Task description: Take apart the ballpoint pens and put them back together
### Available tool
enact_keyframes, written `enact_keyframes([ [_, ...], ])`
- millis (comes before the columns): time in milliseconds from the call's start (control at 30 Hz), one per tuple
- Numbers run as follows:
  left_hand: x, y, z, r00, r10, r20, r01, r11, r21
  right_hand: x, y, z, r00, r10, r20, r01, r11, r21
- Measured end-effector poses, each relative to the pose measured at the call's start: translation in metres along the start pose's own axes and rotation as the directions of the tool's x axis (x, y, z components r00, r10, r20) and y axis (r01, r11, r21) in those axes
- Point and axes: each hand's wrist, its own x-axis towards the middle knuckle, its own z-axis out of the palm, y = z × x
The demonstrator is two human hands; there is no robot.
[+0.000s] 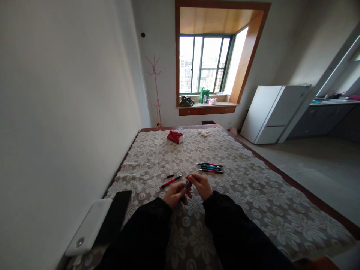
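Observation:
Both hands meet over the tablecloth around a blue pen (186, 184), mostly covered by fingers. My left hand (176, 194) is closed around its body. The fingertips of my right hand (200, 183) pinch its upper end. Just left of the hands lies a red and black pen (171, 182), slanting on the cloth. Beside it is a short black piece (170, 176), perhaps a pen cap or grip. Beyond my right hand several red and blue pens (210, 167) lie side by side in a row.
A flower-patterned tablecloth (270, 221) covers the table. A red tissue pack (174, 137) and a small white item (203, 132) lie toward the far end. At the near left are a white power bank (90, 225) and a black phone-like slab (114, 215), close to the wall.

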Motion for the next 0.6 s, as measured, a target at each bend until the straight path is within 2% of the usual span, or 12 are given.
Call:
enact_keyframes([
  [167, -0.0012, 0.0034, 0.0023, 1.0, 0.017, -0.01, -0.017, 0.999, 0.043, -0.0011, -0.0004, -0.0003, 0.999, 0.015, 0.039, -0.015, 1.0, -0.017],
  [400, 0.0004, -0.0001, 0.0, 0.993, 0.116, -0.009, -0.115, 0.991, 0.069, -0.002, -0.0018, 0.0022, 0.996, -0.029, 0.084, 0.031, 0.999, -0.017],
  [600, 0.0016, 0.0027, -0.0017, 0.973, 0.214, -0.088, -0.205, 0.974, 0.097, -0.0005, 0.0016, 0.0017, 0.989, -0.075, 0.128, 0.075, 0.997, 0.009],
])
